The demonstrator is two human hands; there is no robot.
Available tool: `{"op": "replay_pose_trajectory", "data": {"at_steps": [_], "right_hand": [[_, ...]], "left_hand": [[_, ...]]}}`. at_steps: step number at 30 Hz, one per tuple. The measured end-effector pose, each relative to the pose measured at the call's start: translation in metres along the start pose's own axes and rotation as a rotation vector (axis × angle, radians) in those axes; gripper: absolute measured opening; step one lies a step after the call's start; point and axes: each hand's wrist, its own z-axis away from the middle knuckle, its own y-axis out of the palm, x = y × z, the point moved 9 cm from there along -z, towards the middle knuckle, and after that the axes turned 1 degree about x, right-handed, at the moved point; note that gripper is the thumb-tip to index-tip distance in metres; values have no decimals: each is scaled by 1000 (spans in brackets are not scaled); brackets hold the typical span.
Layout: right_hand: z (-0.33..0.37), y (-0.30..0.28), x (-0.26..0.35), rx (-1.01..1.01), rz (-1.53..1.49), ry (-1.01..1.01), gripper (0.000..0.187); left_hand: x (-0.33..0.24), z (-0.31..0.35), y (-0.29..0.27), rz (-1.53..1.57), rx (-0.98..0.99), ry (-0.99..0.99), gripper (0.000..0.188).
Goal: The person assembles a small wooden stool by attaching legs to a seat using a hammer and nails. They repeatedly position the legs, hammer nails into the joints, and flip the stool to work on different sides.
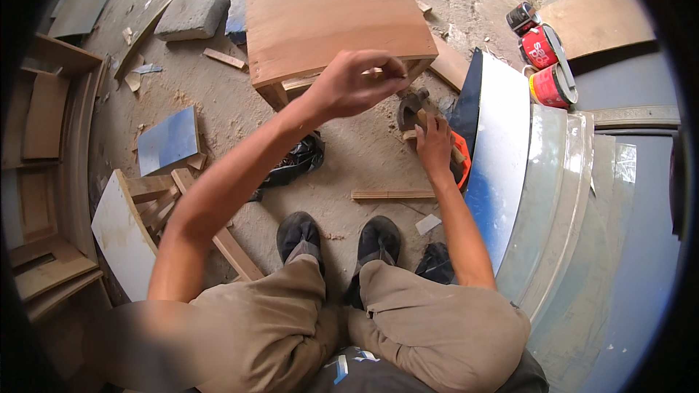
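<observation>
Standing on dusty tan ground [338, 167]: brown rectangular wooden box [338, 22], top seemingly done, front open. Left hand [357, 86] curled above near edge, contents unclear; right hand [435, 145] on wooden-handled dark tool [410, 112], grip unclear.

1 wooden box [336, 23] (brown panel uppermost)
</observation>
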Motion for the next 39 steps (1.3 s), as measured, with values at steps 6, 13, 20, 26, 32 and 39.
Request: {"op": "replay_pose_trajectory", "data": {"at_steps": [6,13,20,26,32,39], "right_hand": [[-5,5,-20,-9,-189,-10,31],[-60,-28,-16,-205,-617,190,44],[-158,-70,29,-35,-1118,181,50],[-156,-45,50,7,-1133,149,51],[-148,-52,60,-13,-1184,146,49],[-155,-47,55,0,-1153,84,50]], "left_hand": [[22,-66,-8,-236,25,97,16],[93,-50,-32,120,-190,-154,16],[71,-53,-14,-6,-110,-169,17],[81,-45,-24,141,-155,-190,18],[72,-40,-21,50,-159,-192,16],[78,-38,-35,322,-275,-122,18]]}}
